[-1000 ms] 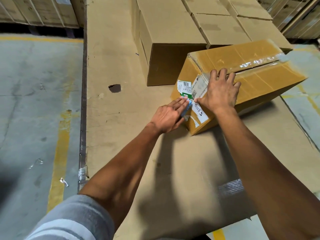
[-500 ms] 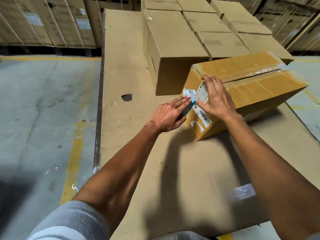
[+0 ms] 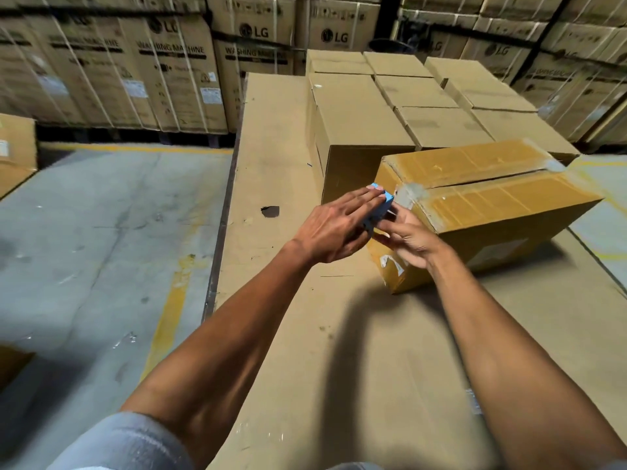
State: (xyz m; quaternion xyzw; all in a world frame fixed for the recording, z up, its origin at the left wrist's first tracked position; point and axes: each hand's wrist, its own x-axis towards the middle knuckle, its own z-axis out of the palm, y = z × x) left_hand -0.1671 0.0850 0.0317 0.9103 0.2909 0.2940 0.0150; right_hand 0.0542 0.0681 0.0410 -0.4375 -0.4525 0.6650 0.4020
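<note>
A taped yellow-brown carton [image 3: 502, 198] lies skewed on a large flat cardboard surface [image 3: 339, 368]. At its near end my left hand [image 3: 336, 228] holds a small blue flat object [image 3: 381, 208], fingers laid straight along its top and the thumb hidden beneath. Just below, my right hand [image 3: 410, 242] lies against the carton's end face with relaxed fingers, their tips reaching the blue object's lower edge. A bit of white label [image 3: 390, 264] shows under the right hand; the remainder is covered.
Several plain brown cartons [image 3: 359, 117] stand in rows behind the taped one. The cardboard surface has a dark hole [image 3: 270, 211]. Grey concrete floor with a yellow line [image 3: 169, 320] lies to the left. Stacked washing-machine boxes [image 3: 176, 69] line the back.
My view has tilted up, revealing the back stacks. My left hand lifted the blue object toward the carton's top edge. My right hand slid down from the top corner onto the end face.
</note>
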